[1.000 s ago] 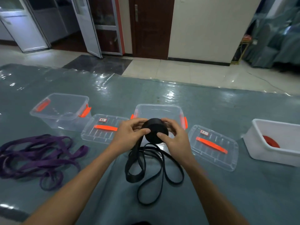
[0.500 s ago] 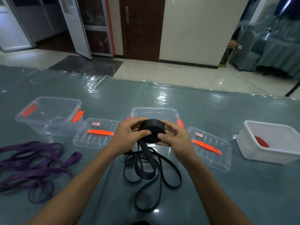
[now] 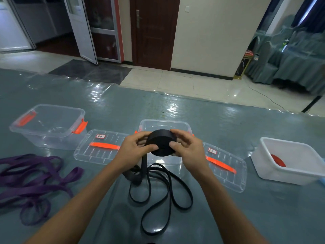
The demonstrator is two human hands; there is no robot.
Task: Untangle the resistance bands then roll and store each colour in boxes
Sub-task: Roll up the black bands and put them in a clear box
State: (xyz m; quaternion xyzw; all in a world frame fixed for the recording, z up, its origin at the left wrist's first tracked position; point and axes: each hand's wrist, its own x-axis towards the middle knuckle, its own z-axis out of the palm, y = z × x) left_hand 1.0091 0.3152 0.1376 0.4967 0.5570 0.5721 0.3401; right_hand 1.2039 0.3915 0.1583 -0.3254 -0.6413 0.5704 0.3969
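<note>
A thick black band roll (image 3: 161,144) is held above the table in front of a clear box (image 3: 164,124). My left hand (image 3: 134,148) grips its left side, thumb on the face. My right hand (image 3: 187,149) grips the right side the same way. The band's loose black tail (image 3: 159,192) hangs from the roll and lies in loops on the table. A tangled purple band (image 3: 33,180) lies at the left. A rolled red band (image 3: 278,161) sits inside the white box (image 3: 299,175) at the right.
A second clear box (image 3: 47,127) with orange latches stands at the back left. Two clear lids, each with an orange handle, lie flat: the left lid (image 3: 100,147) and the right lid (image 3: 226,169). The table (image 3: 246,217) has a glossy grey-green cover.
The roll has been turned a little in both hands, and the loose black tail on the table has shifted slightly. My head view has tilted; boxes and purple band stayed put.
</note>
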